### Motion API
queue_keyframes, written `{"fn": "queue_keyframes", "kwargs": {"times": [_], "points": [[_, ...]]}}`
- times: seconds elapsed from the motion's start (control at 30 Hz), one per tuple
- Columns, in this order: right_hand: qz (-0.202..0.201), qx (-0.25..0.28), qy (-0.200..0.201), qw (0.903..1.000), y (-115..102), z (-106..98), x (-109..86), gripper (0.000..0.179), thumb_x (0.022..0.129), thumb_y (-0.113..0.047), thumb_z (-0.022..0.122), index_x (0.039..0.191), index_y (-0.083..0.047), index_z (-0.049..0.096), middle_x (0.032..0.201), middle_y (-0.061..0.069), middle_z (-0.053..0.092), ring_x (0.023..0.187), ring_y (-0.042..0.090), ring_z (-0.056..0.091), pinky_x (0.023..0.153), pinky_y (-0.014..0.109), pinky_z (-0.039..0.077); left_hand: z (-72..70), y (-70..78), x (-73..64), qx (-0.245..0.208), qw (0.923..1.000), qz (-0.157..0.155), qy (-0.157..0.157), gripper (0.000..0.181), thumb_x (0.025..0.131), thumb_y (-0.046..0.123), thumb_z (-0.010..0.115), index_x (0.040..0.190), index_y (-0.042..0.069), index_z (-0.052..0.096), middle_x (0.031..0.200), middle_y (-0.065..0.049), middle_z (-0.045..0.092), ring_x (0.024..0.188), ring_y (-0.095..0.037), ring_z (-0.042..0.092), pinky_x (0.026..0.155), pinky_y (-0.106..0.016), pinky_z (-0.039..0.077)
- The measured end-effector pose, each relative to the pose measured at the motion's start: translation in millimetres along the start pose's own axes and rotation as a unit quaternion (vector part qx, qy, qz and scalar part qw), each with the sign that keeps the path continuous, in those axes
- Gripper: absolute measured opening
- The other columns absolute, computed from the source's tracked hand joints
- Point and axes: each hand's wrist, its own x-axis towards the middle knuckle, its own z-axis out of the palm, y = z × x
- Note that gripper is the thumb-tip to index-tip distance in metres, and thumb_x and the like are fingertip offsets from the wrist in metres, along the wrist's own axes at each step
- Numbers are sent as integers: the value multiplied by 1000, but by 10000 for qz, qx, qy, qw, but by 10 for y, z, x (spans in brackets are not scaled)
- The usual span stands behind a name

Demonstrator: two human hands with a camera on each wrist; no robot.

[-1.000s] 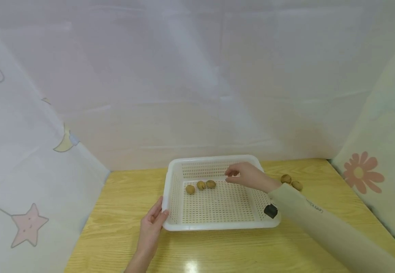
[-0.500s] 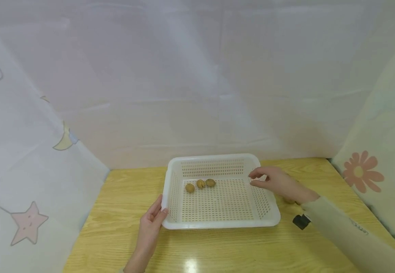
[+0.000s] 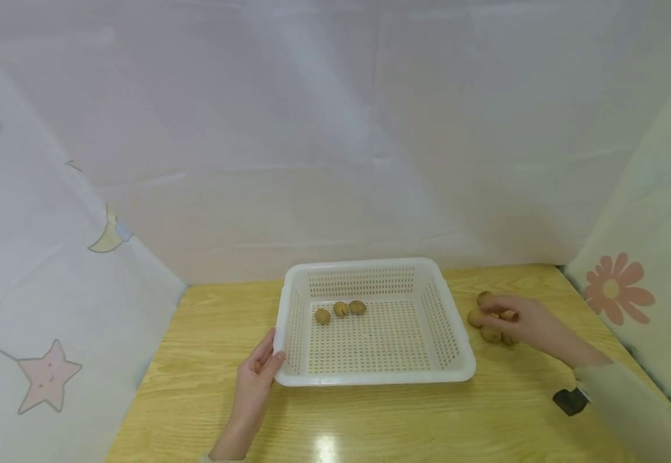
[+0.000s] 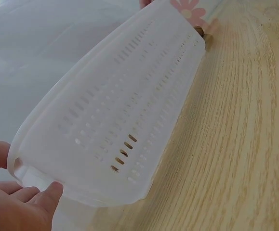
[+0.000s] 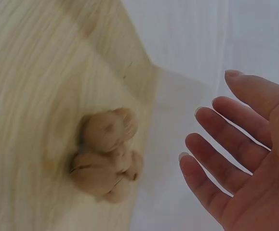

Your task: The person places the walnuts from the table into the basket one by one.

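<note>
A white plastic basket [image 3: 376,379] with slotted walls sits on the wooden table. My left hand [image 3: 254,379] grips its left rim, thumb on top and fingers outside; the left wrist view shows that hand [image 4: 21,207] at the basket's edge [image 4: 76,159]. Three brown walnuts lie inside, the leftmost walnut [image 3: 322,316] slightly apart from the other two. To the basket's right, several more walnuts [image 3: 491,334] are heaped on the table, partly hidden by my right hand [image 3: 529,321]. In the right wrist view, that hand [image 5: 240,154] has spread fingers holding nothing, beside the blurred walnuts [image 5: 96,173].
Light cloth [image 3: 335,141] hangs behind the wooden table [image 3: 196,360] and along both sides, printed with a star [image 3: 50,378] and a flower [image 3: 615,288]. A small black device [image 3: 570,402] is at my right wrist.
My right hand has moved right, from over the basket to the walnut heap. The left hand keeps its grip on the rim, and the three walnuts inside lie as before.
</note>
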Motion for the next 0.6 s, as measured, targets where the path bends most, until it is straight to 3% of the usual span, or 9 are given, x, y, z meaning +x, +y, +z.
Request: {"fn": "queue_keyframes", "kwargs": {"times": [0.23,0.47,0.6], "points": [[188,-278,236,9992,323,2,-192,38,100,-30,72,128,-3,71,124,19,71,108,39,67,71,28,59,-1,14,7,-1,10000,-15,-6,63,105,8,59,160,-1,31,164,-23,34,148,-39,40,112,-37,47],[664,-265,250,9971,599,78,-317,46,103,-35,67,128,4,68,124,29,68,109,47,65,82,59,60,1,20,-4,-12,10000,-35,-10,63,105,8,58,161,-1,30,164,-23,34,148,-39,40,112,-35,47],[1077,-374,226,9932,702,147,-353,58,104,-43,63,129,9,64,122,31,68,103,46,67,81,63,58,4,26,-7,-16,10000,-34,-27,63,106,9,58,161,-1,30,164,-23,34,148,-39,40,112,-35,47]]}}
